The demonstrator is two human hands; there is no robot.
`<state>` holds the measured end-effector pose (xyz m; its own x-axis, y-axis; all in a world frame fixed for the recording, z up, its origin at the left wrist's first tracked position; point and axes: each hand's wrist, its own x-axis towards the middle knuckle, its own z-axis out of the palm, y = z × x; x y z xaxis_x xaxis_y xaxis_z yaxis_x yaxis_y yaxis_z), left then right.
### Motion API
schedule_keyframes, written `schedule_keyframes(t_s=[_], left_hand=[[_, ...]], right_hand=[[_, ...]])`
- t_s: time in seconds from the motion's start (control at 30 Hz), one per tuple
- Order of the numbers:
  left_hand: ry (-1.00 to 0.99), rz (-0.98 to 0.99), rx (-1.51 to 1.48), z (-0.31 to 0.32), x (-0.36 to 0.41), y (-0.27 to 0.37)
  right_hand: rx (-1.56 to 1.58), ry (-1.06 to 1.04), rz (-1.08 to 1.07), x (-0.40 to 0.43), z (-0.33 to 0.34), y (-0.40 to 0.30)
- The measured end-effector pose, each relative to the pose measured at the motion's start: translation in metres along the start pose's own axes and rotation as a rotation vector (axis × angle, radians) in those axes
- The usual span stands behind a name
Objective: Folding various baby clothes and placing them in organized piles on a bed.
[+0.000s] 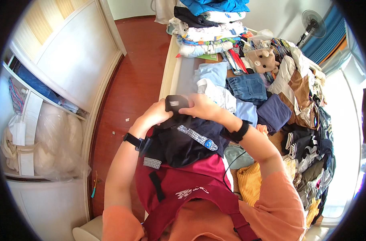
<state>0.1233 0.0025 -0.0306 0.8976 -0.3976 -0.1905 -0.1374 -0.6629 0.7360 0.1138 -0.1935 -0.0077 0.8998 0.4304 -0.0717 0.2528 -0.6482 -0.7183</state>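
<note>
A dark navy garment [177,147] hangs over my lap, on top of a dark red apron [201,171]. A checked necktie [196,137] with a blue patch lies along its front, and a checked cuff [152,162] shows at its lower left. My left hand [155,113] grips the left side of the garment's neck opening. On the opposite side my right hand [201,105] pinches the same opening, its thumb across the inside. Between the hands a small white label [174,103] shows in the neck. Parts of the garment near the hands are blurred.
Right of me, a bed holds folded denim shorts [246,87], a folded navy cloth [274,113], yellow striped clothing [249,183] and heaped clothes. Stacked bedding [210,30] stands at the far end, near a fan [313,24]. To the left is an open wardrobe [57,129].
</note>
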Motion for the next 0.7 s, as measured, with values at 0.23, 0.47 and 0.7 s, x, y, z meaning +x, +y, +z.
schedule_keyframes(t_s=[0.23, 0.47, 0.7], left_hand=[[0.019, -0.074, -0.358, -0.010, -0.017, 0.005], [0.233, 0.148, -1.119, -0.022, -0.041, 0.035], [0.132, 0.501, -1.249, -0.067, -0.062, 0.080]], right_hand=[[-0.021, -0.281, 0.128, 0.020, -0.021, 0.009], [0.723, -0.122, -0.037, -0.015, -0.050, -0.057], [0.733, -0.066, -0.230, -0.029, -0.098, -0.093]])
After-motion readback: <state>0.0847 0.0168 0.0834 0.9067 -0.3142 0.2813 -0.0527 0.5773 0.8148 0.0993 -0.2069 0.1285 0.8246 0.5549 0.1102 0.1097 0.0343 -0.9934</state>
